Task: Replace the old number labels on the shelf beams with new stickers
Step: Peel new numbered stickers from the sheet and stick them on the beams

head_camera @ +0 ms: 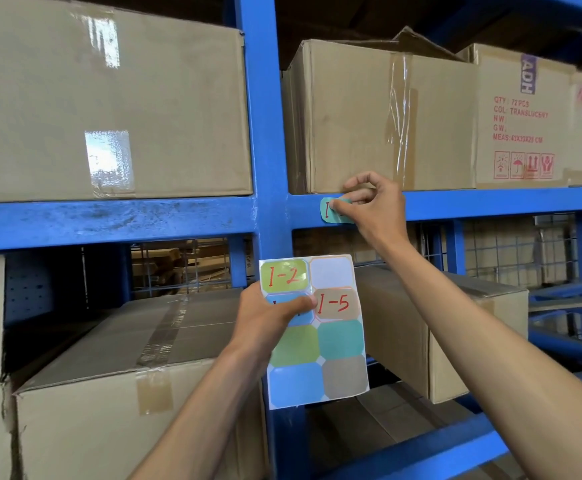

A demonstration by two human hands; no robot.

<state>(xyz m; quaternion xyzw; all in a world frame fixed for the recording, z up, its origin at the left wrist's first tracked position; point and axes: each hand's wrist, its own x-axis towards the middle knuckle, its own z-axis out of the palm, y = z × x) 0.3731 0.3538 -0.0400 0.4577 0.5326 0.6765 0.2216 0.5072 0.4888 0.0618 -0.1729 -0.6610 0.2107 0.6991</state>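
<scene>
On the far left a big taped carton sits on the upper blue beam, and another carton lies on the level below. Near the middle, the left hand holds up a sticker sheet in front of the blue upright post, thumb pinching it from the front; two of its coloured stickers read "1-2" and "1-5" in red. Further right, the right hand is at the beam's front face, thumb on a teal sticker and the other fingers curled; the hand hides part of the label. Above it stands a plain carton, and right of that a box with red print.
</scene>
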